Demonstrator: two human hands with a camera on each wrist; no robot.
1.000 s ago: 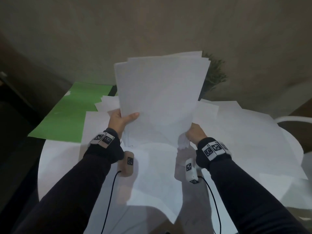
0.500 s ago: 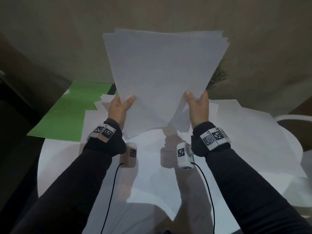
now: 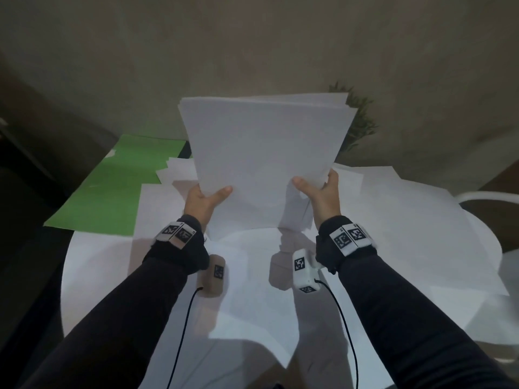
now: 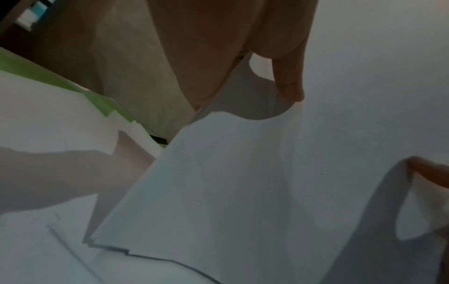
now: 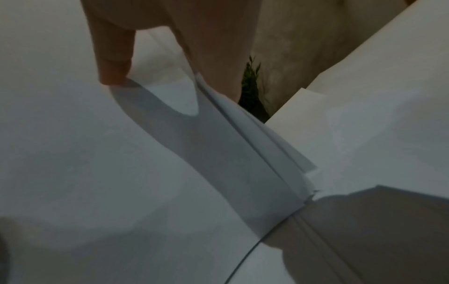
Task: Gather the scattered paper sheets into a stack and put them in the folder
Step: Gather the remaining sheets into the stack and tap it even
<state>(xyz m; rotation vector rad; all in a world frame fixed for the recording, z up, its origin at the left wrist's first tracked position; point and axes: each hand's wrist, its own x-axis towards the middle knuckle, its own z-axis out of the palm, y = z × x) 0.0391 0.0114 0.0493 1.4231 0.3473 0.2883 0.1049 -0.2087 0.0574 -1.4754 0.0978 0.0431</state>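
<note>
While both hands grip its lower corners, left hand and right hand, the stack of white paper sheets stands upright, long axis vertical, bottom edge on the round white tabletop; the flat green folder lies left, partly covered by loose white sheets

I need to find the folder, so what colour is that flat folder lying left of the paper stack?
Bright green: the flat green folder, clearest in the head view.

Left hand, right hand raised, thumbs pinching.
</note>
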